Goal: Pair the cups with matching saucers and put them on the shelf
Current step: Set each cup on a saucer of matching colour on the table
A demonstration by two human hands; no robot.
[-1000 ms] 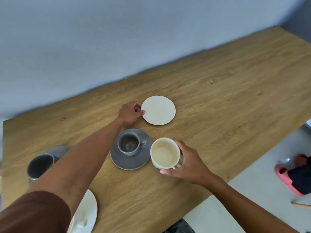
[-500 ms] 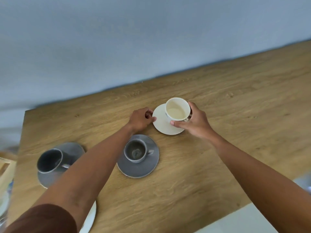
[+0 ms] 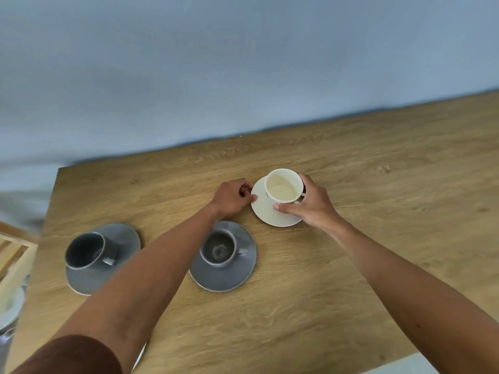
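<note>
Head camera, looking down at a wooden table (image 3: 351, 279) with visible grain, set against a pale blue-grey wall (image 3: 243, 63).

The right hand (image 3: 310, 205) is curled around a cream cup (image 3: 283, 186), thumb on the near side and fingers wrapped behind it, gripping it firmly. The cup sits over a matching cream saucer (image 3: 266, 211); whether its base touches the saucer cannot be told. The left hand (image 3: 232, 197), loosely closed, pinches the saucer's left rim between thumb and fingers.

Half a second ago the hands held the same grips, with the cup in much the same place over the saucer. A second ago the cup was nearer the person, beside the grey set, and the saucer was bare.

The cream cup is smooth, round and empty, and the saucer is a flat, plain disc. Just below the left wrist a matte grey cup (image 3: 220, 248) with a small handle stands on a wide grey saucer (image 3: 224, 276). Further left of that forearm is a second grey cup (image 3: 86, 251) on its own grey saucer (image 3: 108, 276). A brown sleeve (image 3: 67, 357) covers the left upper arm.
</note>
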